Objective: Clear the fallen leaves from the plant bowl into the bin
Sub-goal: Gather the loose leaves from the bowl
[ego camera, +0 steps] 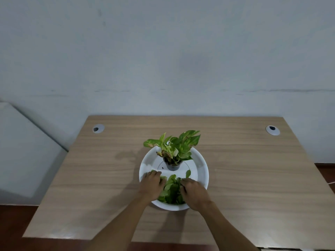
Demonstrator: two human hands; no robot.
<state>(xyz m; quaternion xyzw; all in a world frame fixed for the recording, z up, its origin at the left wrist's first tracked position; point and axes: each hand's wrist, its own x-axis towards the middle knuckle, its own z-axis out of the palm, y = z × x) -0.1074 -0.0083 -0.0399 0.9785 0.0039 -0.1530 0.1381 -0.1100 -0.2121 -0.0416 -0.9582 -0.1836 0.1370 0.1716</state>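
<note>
A pale grey wall [163, 51] fills the upper half of the view, marked by a thin dark line running across it. Below it stands a wooden table [253, 178] with a light grain, its far edge against the wall, and a strip of dark reddish floor [16, 223] shows at the left and right of it. A white slanted panel [21, 151] leans in at the far left, beside the table. Near the table's middle sits a round white bowl [201, 162], and in the far part of the bowl stands a small dark pot [172, 166] holding an upright plant [177, 144] with green and yellow leaves, some browned at the edges. A heap of loose green leaves [172, 192] lies in the near part of the bowl, between the two hands, and a single leaf [188, 173] stands just beyond the heap. The left hand [153, 184] rests palm down on the left side of the heap, fingers curled over the leaves and reaching toward a bit of green at the fingertips. The right hand [194, 193] presses on the right side of the heap, its fingers bent into the leaves; whether either hand has truly closed on leaves cannot be told. Two round grey cable holes lie in the far corners, one left [98, 128] and one right [272, 130].
</note>
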